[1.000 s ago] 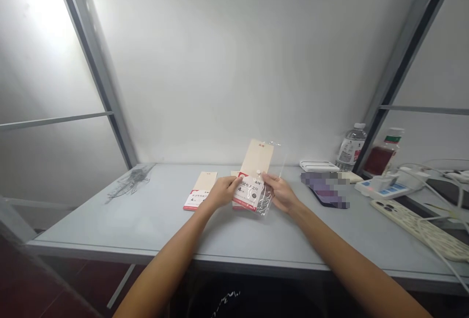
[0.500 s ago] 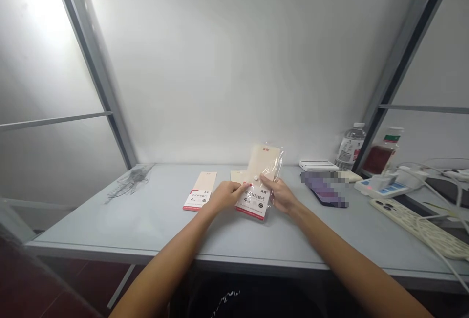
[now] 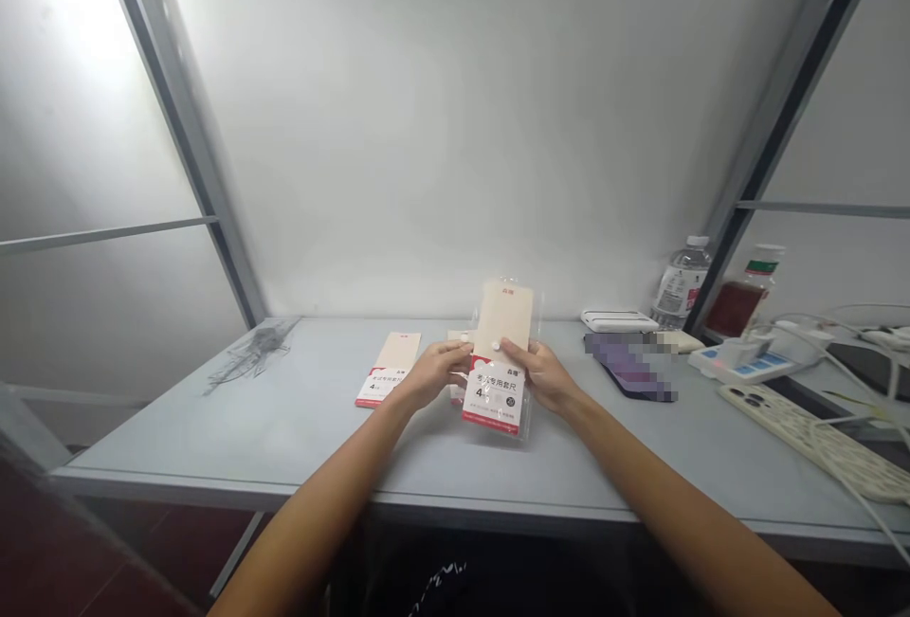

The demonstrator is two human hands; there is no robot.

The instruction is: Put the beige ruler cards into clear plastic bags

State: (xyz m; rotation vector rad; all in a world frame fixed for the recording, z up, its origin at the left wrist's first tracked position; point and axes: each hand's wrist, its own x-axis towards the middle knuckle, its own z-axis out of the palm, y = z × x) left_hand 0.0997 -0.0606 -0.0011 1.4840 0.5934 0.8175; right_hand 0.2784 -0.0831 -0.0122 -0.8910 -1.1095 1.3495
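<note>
Head view, and here we are at the grey table [image 3: 199, 427], with a clear packet [image 3: 503, 394] up off the surface, front and centre, its top leaning a touch away! 2 hands on it: the left hand [image 3: 433, 375] has its fingers closed at the packet's left edge, looking like a pinch, though the far fingertips are hidden. The right hand [image 3: 546, 378] grips the right edge, thumb laid across the front, its tip right beside the white snap button [image 3: 496, 346].

Now, how does this 1 handle? Light, I'd say, very light: a thin see-through sleeve round a cream card with a red-and-white label reading 4 and 20. The glare says slick film, so it may slide under a loose thumb. The card should lend it some stiffness, but the clear margins look floppy and likely to crease. Best hold, for my money: both long edges around mid-height, thumbs in front, fingers behind, pressing over the card rather than the bare film.

2 more lie on the table: a left packet [image 3: 388, 375], well clear, and a rear packet [image 3: 456, 396], mostly hidden behind the left hand and the held 1.
</note>
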